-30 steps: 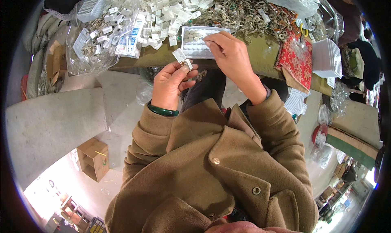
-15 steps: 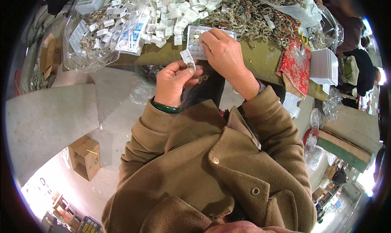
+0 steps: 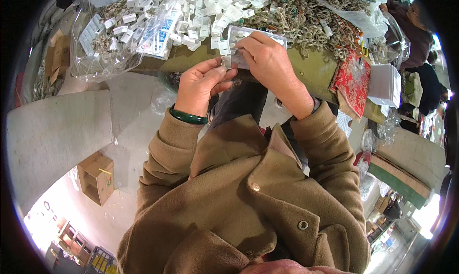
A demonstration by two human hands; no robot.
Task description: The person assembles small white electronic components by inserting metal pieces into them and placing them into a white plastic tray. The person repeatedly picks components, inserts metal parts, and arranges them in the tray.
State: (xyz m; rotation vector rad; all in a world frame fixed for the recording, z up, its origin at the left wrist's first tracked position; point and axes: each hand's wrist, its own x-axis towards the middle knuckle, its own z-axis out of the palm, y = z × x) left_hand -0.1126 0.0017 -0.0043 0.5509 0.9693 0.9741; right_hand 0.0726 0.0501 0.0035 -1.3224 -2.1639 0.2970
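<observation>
A small white plastic case [image 3: 224, 48] with its lid flipped up is pinched between the thumb and fingers of my left hand [image 3: 198, 86]. Its clear lower part [image 3: 226, 62] sits at my fingertips, by the near left corner of a shallow clear tray [image 3: 230, 33]. Over that tray is my right hand [image 3: 270, 63], its fingers bent and pressed together close to the case. Whatever those fingers hold is hidden. A few pale round discs show in the tray beside my knuckles; my right hand covers most of the others.
Loose white plastic cases [image 3: 208, 8] heap up beyond my left hand. Wiry strips [image 3: 296, 22] pile up at the far right. A clear bag [image 3: 88, 63] and a blue-and-white box [image 3: 160, 37] lie left. Red patterned cloth [image 3: 351, 80] and stacked white trays [image 3: 384, 85] stand right.
The view has shifted slightly, moving the table items rightward. My left hand appears a little farther left, and my right fingers have come nearer the case, covering more discs.
</observation>
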